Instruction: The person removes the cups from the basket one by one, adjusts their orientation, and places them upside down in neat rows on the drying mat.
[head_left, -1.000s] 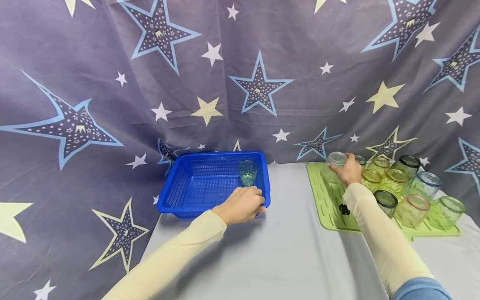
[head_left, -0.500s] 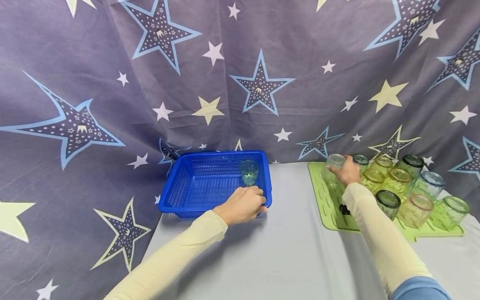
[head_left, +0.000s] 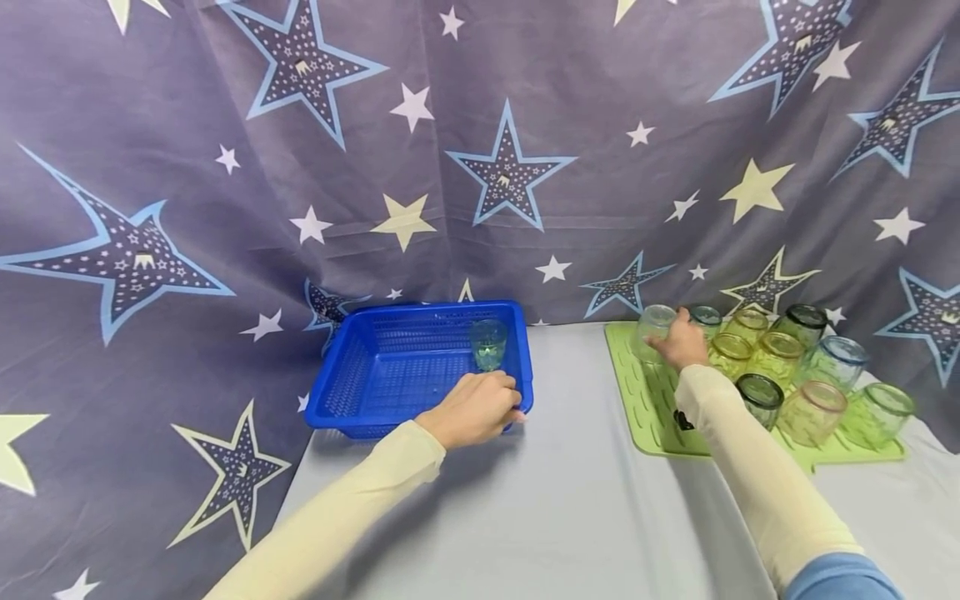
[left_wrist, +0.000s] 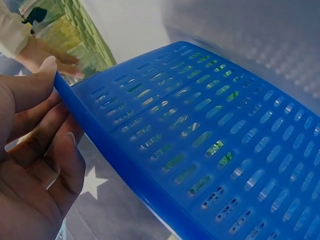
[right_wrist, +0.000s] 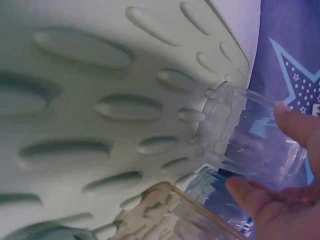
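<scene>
My left hand (head_left: 474,408) grips the near right corner of a blue plastic basket (head_left: 330,367). In the left wrist view the thumb lies on its rim and the fingers curl below. A greenish glass (head_left: 489,343) stands inside at the basket's right end. My right hand (head_left: 681,342) holds a clear glass (head_left: 654,329) at the back left corner of a green drying mat (head_left: 637,417). In the right wrist view this clear glass (right_wrist: 250,135) meets the ribbed mat, with thumb and fingers on opposite sides near its base.
Several upturned glasses crowd the mat's right part, among them a yellow glass (head_left: 776,358), a blue glass (head_left: 836,362), a pink glass (head_left: 813,412) and a dark glass (head_left: 760,400). A star-patterned curtain (head_left: 525,250) hangs behind the white tabletop (head_left: 555,500).
The clear glass and my right hand have shifted slightly left and down onto the mat. My left hand stays on the basket's corner. The head view has swung a little.
</scene>
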